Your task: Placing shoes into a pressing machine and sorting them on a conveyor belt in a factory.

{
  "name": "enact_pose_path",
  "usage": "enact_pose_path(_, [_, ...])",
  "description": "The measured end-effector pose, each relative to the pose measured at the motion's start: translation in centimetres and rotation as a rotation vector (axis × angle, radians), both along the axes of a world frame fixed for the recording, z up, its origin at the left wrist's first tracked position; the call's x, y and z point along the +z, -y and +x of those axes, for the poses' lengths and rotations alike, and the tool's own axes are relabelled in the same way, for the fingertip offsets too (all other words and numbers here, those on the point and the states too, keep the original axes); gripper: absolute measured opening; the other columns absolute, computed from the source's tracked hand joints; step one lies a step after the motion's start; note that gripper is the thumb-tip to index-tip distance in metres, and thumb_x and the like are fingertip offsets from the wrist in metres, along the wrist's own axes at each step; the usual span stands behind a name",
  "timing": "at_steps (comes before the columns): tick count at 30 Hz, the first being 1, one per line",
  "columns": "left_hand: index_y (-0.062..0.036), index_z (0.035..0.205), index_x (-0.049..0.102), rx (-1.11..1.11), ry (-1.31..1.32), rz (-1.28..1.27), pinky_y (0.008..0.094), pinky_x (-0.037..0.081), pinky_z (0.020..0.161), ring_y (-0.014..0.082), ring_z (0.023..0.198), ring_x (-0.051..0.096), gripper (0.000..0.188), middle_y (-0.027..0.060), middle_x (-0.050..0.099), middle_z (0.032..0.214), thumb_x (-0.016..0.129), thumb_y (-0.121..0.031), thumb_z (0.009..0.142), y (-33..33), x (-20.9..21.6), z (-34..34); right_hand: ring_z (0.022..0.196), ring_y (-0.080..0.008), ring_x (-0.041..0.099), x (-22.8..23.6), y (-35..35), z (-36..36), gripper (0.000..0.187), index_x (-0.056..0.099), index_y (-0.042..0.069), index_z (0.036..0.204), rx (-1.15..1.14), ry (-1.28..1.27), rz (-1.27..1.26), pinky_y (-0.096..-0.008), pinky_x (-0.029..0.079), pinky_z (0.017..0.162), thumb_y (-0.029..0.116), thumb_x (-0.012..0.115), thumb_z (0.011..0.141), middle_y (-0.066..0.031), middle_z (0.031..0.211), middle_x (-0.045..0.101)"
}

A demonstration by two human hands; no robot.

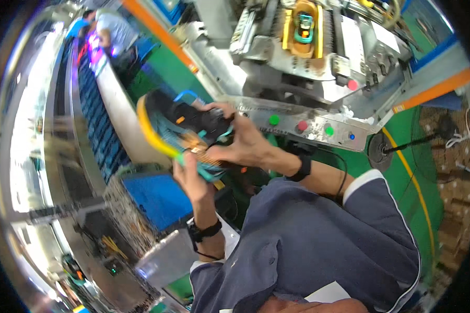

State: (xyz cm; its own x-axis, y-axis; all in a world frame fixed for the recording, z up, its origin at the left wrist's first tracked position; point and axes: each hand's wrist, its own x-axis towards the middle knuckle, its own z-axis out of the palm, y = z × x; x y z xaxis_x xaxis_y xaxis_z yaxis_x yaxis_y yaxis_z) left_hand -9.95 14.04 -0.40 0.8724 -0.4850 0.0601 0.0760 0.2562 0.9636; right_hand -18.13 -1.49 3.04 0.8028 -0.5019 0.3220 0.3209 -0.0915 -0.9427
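Observation:
A shoe point(196, 122) with a black upper, teal and orange details and a yellow-to-green sole edge is held in the air in front of me, slightly left of the middle. The shoe is tilted, with its sole toward the left. My left hand point(192, 181) grips its lower end, the fingers along the sole edge. My right hand point(245, 141) is closed round the upper's right side, with the thumb near the lower end. Some fingers of both hands are hidden by the shoe, and the picture is a little blurred there.
A machine holds a tan mould point(318, 34) with a teal and black piece inside. Its front panel point(290, 119) carries green, red and blue buttons. Left of me runs a conveyor point(100, 122); a blue pad point(159, 201) lies nearby. Another person point(115, 31) is at the far left.

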Motion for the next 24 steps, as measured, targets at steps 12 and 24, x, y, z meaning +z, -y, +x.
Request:
enact_pose_path(12, [0.0036,0.128,0.052,-0.473,0.254,0.305,0.0322,0.051,0.078,0.0178,0.096,0.062,0.062,0.0127,0.064,0.111,0.065,-0.043,0.089,46.1,-8.0,0.3,0.099,-0.0159,0.058,-3.1,23.0,-18.8,0.06,0.053,0.001,0.126,-0.976,-0.059,0.121,-0.0294,0.048,0.087,0.002,0.073,0.069,-0.0099,0.114,0.059])
enact_pose_path(24, [0.0042,0.131,0.038,-0.473,0.561,0.779,0.0449,0.049,0.093,0.0377,0.108,0.061,0.069,0.026,0.059,0.118,0.072,-0.02,0.075,60.3,-12.1,1.1,0.085,-0.0137,0.062,-1.6,33.2,-20.9,0.056,0.055,-0.002,0.124,-1.362,-0.396,-0.096,-0.0262,0.051,0.078,0.008,0.072,0.072,-0.0074,0.101,0.064])
